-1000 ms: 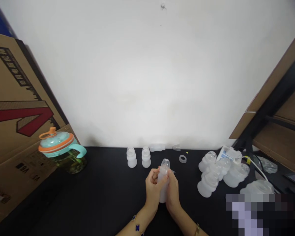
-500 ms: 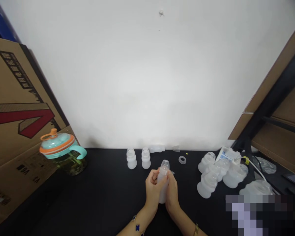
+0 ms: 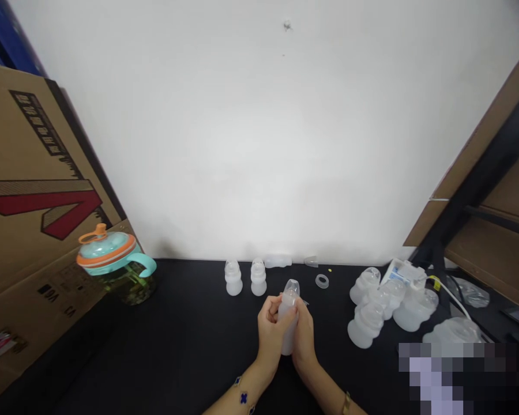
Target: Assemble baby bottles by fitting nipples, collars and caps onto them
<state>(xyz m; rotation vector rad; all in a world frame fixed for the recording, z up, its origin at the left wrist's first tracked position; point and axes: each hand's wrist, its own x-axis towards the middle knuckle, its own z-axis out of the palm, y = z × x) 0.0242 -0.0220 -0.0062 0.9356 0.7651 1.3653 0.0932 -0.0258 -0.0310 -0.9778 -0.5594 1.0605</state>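
A slim frosted bottle [image 3: 288,331] with a clear domed cap stands upright between my two hands. My left hand [image 3: 270,333] wraps its left side, thumb across the front near the neck. On its right side my right hand [image 3: 304,337] presses with its fingers up by the collar. Behind them stand two short capped bottles, one at the left [image 3: 233,278] and one nearer [image 3: 258,278]. A frosted bottle [image 3: 278,261] lies by the wall, with a clear cap [image 3: 311,261] and a white ring [image 3: 322,281] to its right.
Several capped bottles [image 3: 365,324] cluster at the right beside a white box [image 3: 403,271] and a cable. At the left a teal and orange lidded jug [image 3: 140,266] stands by a large cardboard box [image 3: 34,230]. The black table [image 3: 177,346] meets a white wall.
The whole view has shifted slightly, so things appear a little farther right. Both hands keep the same hold on the bottle.
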